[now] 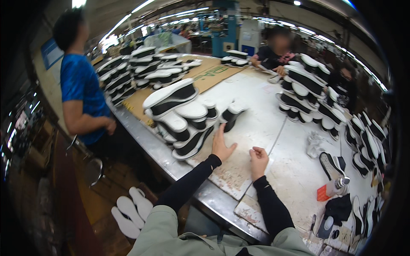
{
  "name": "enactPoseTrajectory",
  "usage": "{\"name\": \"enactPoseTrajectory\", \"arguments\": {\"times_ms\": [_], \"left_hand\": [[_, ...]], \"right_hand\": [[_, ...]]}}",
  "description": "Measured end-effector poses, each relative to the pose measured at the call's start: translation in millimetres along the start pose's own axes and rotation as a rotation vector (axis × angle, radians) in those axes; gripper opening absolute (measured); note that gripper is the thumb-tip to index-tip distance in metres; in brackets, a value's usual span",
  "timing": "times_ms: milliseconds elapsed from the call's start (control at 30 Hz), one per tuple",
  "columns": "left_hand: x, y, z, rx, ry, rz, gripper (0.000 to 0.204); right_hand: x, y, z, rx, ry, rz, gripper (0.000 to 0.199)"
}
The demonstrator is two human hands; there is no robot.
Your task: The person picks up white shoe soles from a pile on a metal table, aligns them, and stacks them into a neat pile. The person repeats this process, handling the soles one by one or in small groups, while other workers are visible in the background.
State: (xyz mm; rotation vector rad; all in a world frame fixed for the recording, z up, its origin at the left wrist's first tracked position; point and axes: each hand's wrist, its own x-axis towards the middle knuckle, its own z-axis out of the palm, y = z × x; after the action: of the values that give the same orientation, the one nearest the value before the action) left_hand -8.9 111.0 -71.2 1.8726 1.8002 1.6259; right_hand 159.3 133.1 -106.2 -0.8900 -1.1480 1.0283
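Observation:
My left hand (222, 146) is open, fingers stretched forward and thumb apart. Its fingertips reach the near side of a black-and-white shoe (231, 117); whether they press on it I cannot tell. That shoe sits at the right end of a stack of similar black-and-white shoes (171, 99), piled in layers just beyond and left of the hand. To the right, my right hand (258, 163) hovers over the white tabletop (256, 128) with its fingers curled in. Nothing shows between them.
More shoe stacks stand on cardboard (218, 74) at far left and along the right side (305, 83). A bottle (339, 184), orange box (323, 193) and black cloth (339, 209) lie near right. A person in blue (83, 94) stands left; another person (277, 53) works across.

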Motion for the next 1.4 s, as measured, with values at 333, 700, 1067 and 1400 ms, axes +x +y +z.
{"name": "enactPoseTrajectory", "arguments": {"times_ms": [333,700,1067,1400], "left_hand": [[53,4,64,0.458,0.293,-0.166,0.084],[71,-15,62,0.384,0.054,0.036,0.088],[-34,74,-2,0.232,-0.060,0.155,0.082],[-100,26,-124,-1.367,-0.288,-0.920,0.049]], "right_hand": [[-7,-2,19,-0.148,0.056,0.001,0.019],[-5,-21,17,-0.233,0.113,-0.048,0.049],[-10,-33,25,-0.074,0.110,-0.013,0.074],[38,-31,-24,0.530,-0.182,0.311,0.066]]}}
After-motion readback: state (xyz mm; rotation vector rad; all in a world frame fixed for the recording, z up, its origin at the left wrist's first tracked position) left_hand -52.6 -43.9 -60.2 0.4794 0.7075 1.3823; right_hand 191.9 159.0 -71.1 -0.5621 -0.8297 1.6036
